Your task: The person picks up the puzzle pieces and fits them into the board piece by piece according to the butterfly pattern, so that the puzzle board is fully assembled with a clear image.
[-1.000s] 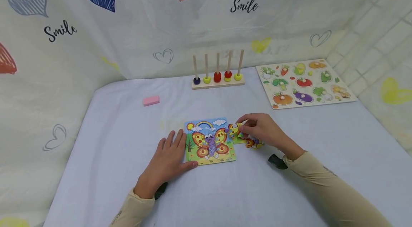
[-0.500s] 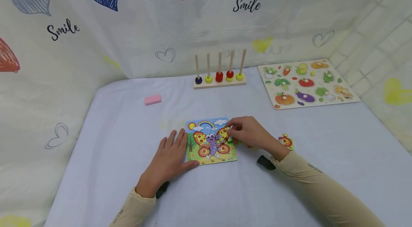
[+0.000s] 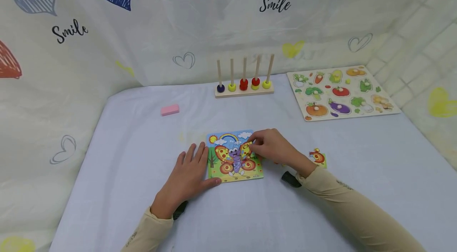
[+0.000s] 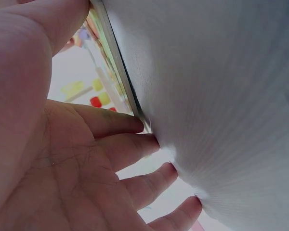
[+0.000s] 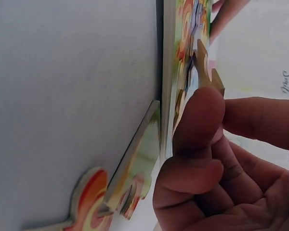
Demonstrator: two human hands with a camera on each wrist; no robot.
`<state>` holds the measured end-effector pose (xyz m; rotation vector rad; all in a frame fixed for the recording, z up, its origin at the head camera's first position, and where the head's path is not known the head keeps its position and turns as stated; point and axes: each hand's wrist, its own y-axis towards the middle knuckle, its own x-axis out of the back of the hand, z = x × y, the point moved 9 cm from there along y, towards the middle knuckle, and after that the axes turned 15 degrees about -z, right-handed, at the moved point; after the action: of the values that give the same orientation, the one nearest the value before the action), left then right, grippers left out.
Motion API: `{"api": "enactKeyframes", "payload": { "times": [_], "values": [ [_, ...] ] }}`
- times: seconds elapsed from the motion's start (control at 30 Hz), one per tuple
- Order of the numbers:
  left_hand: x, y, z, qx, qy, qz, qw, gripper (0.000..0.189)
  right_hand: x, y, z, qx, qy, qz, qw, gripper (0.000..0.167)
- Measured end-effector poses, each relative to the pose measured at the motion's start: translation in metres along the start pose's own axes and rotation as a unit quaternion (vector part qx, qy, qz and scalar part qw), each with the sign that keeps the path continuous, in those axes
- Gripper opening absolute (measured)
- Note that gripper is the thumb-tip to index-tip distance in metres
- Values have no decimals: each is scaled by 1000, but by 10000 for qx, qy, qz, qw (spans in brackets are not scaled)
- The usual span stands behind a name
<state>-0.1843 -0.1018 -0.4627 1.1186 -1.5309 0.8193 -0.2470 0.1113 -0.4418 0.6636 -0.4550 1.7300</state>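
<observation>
A square butterfly jigsaw puzzle (image 3: 235, 173) lies on the cloth-covered table between both hands. My left hand (image 3: 187, 176) rests with spread fingers along its left side, the thumb at the lower left corner. Over the puzzle's upper right part, my right hand (image 3: 274, 147) pinches a yellow puzzle piece (image 3: 245, 151) between thumb and finger. The right wrist view shows this piece (image 5: 202, 65) tilted above the board's surface. There, one loose piece (image 5: 144, 147) leans on the board's edge and another with an orange swirl (image 5: 89, 202) lies close by. My right hand partly hides these loose pieces in the head view.
A swirl-patterned puzzle piece (image 3: 317, 157) lies right of the right wrist. Behind stand a wooden peg stand with coloured beads (image 3: 244, 92) and a vegetable peg board (image 3: 300, 101) at the back right. A pink block (image 3: 169, 110) sits at the back left.
My right hand has moved left from the loose pieces onto the puzzle's upper right, bringing a yellow piece along. The swirl piece by the wrist has come into view. My left hand stays put.
</observation>
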Motion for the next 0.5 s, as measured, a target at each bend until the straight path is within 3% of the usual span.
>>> {"api": "enactKeyframes", "payload": {
  "times": [0.3,0.5],
  "values": [
    [0,0,0,-19,32,-13,10000,106,-10,6,-2,131,-673,-56,9976,14],
    [-1,1,0,-9,55,30,10000,106,-15,5,-1,77,-845,-18,9964,12]
  ]
}}
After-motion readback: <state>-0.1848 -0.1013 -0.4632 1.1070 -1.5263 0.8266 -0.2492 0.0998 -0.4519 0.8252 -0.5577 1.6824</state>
